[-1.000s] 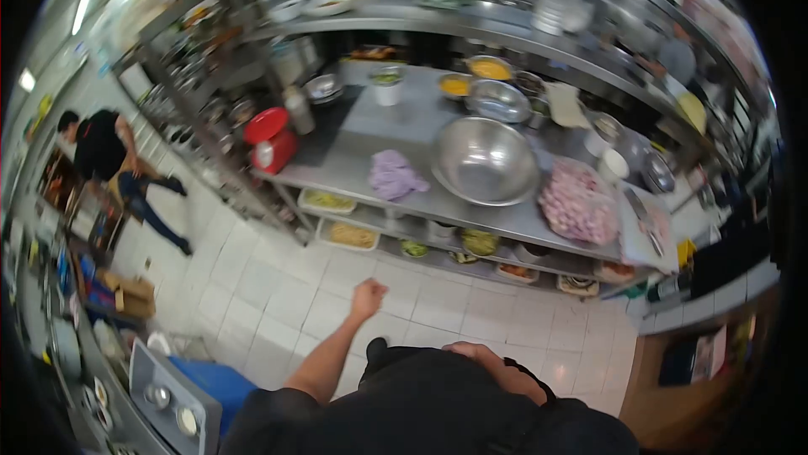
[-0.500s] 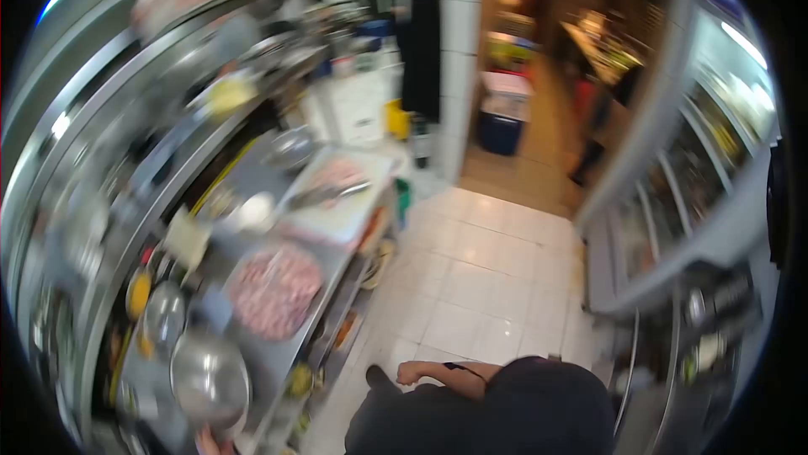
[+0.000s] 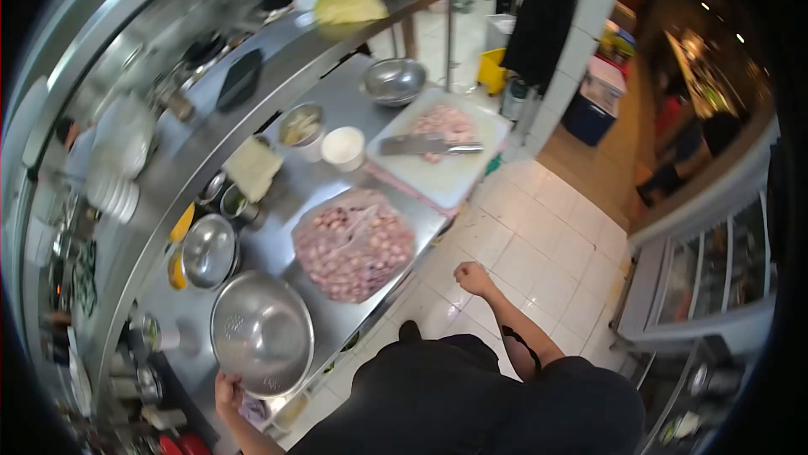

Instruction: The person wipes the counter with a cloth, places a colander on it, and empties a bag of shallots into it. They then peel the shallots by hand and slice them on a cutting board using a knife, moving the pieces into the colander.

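My left hand grips the near rim of a shiny metal colander, its fingers partly hidden by the rim. Small groups of holes show in the colander's wall, and nothing is seen inside it. The colander is at the front left of the steel counter. To its right, a clear plastic bag full of pinkish pieces of raw meat lies on the counter. My right hand is a loose fist over the tiled floor, apart from the counter, with nothing seen in it.
A cleaver lies with chopped meat on a white cutting board. Behind the bag are a white tub and several metal bowls. A raised shelf runs along the counter's back. Tiled floor stretches toward a doorway.
The view has swung left and steadied, so the counter sits further right in it. My right fist has moved forward. My left hand is at the colander's rim in both frames.
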Available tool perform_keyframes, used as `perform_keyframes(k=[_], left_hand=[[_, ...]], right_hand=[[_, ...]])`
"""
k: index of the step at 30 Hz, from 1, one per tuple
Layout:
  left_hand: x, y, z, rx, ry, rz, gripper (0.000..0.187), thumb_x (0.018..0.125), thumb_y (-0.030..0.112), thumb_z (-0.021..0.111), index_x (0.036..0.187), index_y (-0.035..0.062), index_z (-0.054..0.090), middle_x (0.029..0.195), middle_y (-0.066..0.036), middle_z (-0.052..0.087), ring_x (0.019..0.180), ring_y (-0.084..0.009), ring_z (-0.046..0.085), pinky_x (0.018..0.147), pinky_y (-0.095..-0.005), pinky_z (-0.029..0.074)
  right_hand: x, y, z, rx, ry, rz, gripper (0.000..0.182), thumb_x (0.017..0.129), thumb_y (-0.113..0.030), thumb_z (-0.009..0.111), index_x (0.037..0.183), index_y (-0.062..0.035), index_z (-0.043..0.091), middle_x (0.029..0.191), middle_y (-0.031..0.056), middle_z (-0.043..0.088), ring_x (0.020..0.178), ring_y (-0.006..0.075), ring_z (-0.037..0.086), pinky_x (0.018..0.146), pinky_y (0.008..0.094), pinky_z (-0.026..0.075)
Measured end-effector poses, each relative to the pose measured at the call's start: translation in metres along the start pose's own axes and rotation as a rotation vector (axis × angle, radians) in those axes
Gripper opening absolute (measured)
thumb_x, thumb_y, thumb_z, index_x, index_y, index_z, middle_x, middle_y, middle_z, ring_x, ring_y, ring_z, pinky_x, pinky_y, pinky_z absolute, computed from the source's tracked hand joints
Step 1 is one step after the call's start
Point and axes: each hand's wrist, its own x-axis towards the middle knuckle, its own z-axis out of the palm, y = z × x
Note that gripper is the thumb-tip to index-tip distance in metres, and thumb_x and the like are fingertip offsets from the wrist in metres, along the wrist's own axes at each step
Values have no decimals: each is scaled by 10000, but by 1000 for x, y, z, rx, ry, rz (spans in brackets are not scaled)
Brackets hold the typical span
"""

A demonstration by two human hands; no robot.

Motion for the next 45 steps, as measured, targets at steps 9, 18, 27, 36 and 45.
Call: perform_keyframes(k=[9,18,27,36,45], left_hand=[[-2,-64,14,-288,222,-1,246,703,-93,550,926,8,578,824,-44,601,740,-179,569,691,-295,467],[-142,-121,79,-721,546,67,371,699,-29,526,1067,-26,578,1019,-97,635,929,-248,610,859,-364,517],[-156,-61,102,-666,518,225,334,701,-30,531,1031,12,556,1006,-95,621,933,-252,600,920,-352,491],[-28,43,220,-368,72,244,405,709,-100,558,1100,-9,603,977,-71,658,849,-168,604,741,-295,479],[30,98,376,-79,-169,129,318,762,-30,581,1079,-19,610,861,-82,632,629,-160,585,484,-287,468]], right_hand=[[93,-172,-24,235,8,-464,557,849,-235,707,1335,-32,528,1331,191,538,1192,317,549,929,372,474],[185,-178,59,240,-392,-590,749,757,-339,762,1443,-267,469,1520,172,300,1396,373,333,1132,433,303],[124,-212,111,71,-569,-627,825,776,-457,740,1500,-310,372,1565,152,235,1417,420,257,1096,615,234],[161,-189,96,428,-553,-404,474,982,-371,538,1269,1,600,1188,215,659,1125,343,618,949,408,480],[174,-143,-93,573,-332,-48,334,1037,-318,448,1004,-49,643,855,32,644,729,127,601,635,286,508]])
